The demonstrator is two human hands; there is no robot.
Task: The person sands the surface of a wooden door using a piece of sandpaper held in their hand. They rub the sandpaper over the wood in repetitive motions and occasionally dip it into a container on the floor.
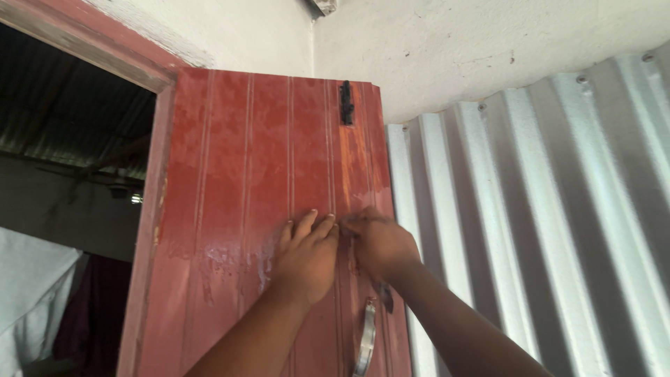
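Observation:
A red grooved door [244, 153] stands open against the wall, its lower part wet and streaked with foam. My left hand [307, 255] lies flat on the door panel, fingers together and pointing up. Beside it, my right hand [377, 241] presses against the door near its right edge, fingers bent toward the left hand; whether it holds anything is hidden. A black bolt [346, 103] sits near the door's top. A silver handle [366, 338] hangs below my hands.
Corrugated metal sheeting [544, 223] covers the wall to the right. White plaster wall [453, 42] rises above. The red door frame [143, 230] borders a dark opening at the left, with a light cloth [31, 293] hanging inside.

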